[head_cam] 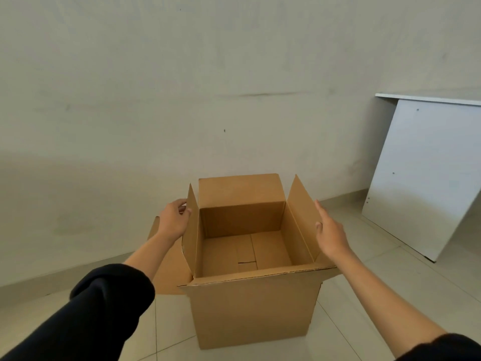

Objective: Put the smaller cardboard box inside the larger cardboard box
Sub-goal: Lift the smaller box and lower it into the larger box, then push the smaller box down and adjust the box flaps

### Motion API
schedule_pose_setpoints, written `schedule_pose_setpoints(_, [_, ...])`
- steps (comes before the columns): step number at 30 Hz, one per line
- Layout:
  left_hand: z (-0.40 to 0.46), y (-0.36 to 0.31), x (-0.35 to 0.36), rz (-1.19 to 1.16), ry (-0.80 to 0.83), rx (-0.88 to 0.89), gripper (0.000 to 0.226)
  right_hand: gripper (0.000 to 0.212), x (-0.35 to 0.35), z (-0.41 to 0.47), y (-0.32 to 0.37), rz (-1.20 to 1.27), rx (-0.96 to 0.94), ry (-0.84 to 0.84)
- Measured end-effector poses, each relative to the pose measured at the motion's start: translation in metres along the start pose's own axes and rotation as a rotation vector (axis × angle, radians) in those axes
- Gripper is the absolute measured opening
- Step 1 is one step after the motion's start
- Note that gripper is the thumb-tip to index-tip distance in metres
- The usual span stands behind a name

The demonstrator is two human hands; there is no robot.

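The larger cardboard box (250, 308) stands on the tiled floor in the middle of the view, its top open and its inside bare. Its four flaps stand up or hang outward. My left hand (173, 220) grips the upright left flap near its top edge. My right hand (330, 231) rests flat against the outer side of the right flap, fingers straight and apart. Behind the left flap and my left forearm shows part of another brown cardboard piece (171, 272), which may be the smaller box; most of it is hidden.
A plain grey wall (182, 87) rises just behind the box. A white board panel (426, 173) leans against the wall at the right, its lower edge on the floor. Light floor tiles (390, 295) spread around the box.
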State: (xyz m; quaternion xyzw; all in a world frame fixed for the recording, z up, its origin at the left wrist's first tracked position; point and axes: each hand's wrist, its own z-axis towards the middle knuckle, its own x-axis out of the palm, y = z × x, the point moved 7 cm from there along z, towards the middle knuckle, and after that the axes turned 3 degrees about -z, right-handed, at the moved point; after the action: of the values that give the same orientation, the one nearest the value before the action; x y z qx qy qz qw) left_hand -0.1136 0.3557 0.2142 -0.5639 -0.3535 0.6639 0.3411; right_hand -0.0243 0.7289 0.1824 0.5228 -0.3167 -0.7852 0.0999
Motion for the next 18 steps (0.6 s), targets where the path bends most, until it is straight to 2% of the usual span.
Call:
schedule_pose_setpoints(3, [-0.006, 0.005, 0.012, 0.053, 0.054, -0.007, 0.052, 0.062, 0.011, 0.002, 0.004, -0.057, -0.040, 0.104])
schedule_pose_setpoints(5, [-0.009, 0.004, 0.016, 0.125, 0.073, 0.017, 0.053, 0.060, 0.012, 0.005, 0.008, -0.116, -0.053, 0.104])
schedule_pose_setpoints(13, [-0.025, 0.003, 0.039, 0.250, 0.163, 0.140, 0.031, 0.051, 0.024, -0.004, 0.029, -0.049, -0.104, 0.127])
schedule_pose_setpoints(16, [-0.042, 0.004, 0.055, 0.281, 0.265, 0.213, 0.025, 0.049, 0.037, -0.017, 0.041, -0.024, -0.168, 0.191])
schedule_pose_setpoints(18, [-0.058, 0.008, 0.070, 0.309, 0.398, 0.251, 0.031, 0.049, 0.048, -0.028, 0.048, -0.005, -0.210, 0.253])
